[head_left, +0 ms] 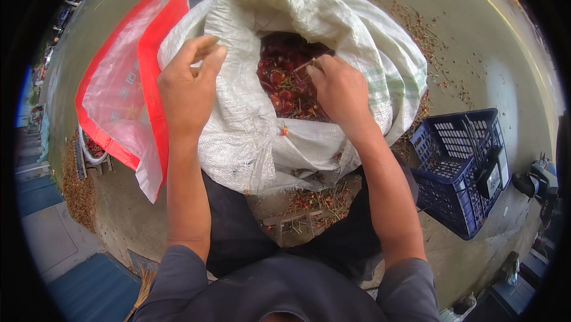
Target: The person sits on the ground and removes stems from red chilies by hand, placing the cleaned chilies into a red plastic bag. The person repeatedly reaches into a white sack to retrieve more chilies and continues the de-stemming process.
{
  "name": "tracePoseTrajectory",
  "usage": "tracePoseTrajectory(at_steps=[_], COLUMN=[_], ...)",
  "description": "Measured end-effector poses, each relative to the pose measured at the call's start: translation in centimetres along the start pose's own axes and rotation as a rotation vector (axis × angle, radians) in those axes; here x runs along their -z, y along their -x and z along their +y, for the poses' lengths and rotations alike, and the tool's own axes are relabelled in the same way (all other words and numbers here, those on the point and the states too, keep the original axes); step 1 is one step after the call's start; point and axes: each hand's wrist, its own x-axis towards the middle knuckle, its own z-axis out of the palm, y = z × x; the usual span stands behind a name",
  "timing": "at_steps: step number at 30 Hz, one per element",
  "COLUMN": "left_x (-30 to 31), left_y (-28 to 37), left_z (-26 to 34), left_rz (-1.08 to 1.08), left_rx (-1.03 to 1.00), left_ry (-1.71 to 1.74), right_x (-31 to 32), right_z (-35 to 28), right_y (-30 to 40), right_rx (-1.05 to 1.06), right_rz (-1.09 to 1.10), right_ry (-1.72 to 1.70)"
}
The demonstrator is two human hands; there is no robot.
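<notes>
A large white woven-plastic sack (312,0) stands before me, its mouth rolled outward. Inside lie dark red, glossy pods or fruits (285,49), with thin stems and small orange-red bits on top; their exact kind is unclear. Over the right side of the opening, my right hand (341,85) pinches a thin pale stem (304,66) between thumb and forefinger. My left hand (189,81) hovers by the left part of the rim, fingers curled, a gap between thumb and forefinger, and nothing visible in it. One orange-red bit (284,130) rests on the near rim.
A red-edged translucent bag (120,85) adjoins the sack's left. To the right stands a blue plastic crate (464,179) with a dark device (490,174) on its side. Stem scraps (424,32) litter the ground; a straw broom (145,284) lies lower left.
</notes>
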Motion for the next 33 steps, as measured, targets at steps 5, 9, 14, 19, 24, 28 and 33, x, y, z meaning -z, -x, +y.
tracePoseTrajectory(at_steps=[5, 9, 14, 19, 24, 28, 33], left_x=[-7.5, -8.7, -9.0, -9.0, -9.2, -10.4, -10.4], left_y=[0.4, 0.9, 1.5, 3.9, 4.3, 5.0, 5.0], left_z=[-2.2, -1.0, -1.2, -1.1, -0.5, -0.7, 0.1], left_rz=[-0.443, -0.769, -0.803, -0.769, -0.790, -0.580, -0.613], left_rx=[0.002, 0.007, -0.062, -0.007, 0.137, -0.032, 0.299], left_ry=[0.512, 0.499, 0.373, 0.453, 0.341, 0.235, 0.774], right_x=[1.1, 0.7, 1.5, 1.9, -0.2, -0.7, -0.4], right_z=[-1.6, -2.2, -1.9, -0.5, -0.3, -0.6, -2.1], right_y=[-0.7, -0.5, -0.2, 0.4, 1.5, 1.4, 0.8], right_rx=[-0.246, -0.353, -0.281, -0.168, 0.211, 0.183, -0.266], right_rz=[0.069, 0.087, -0.036, -0.244, 0.027, 0.118, 0.133], right_ry=[-0.519, -0.791, -0.599, -0.479, -0.009, -0.016, -0.687])
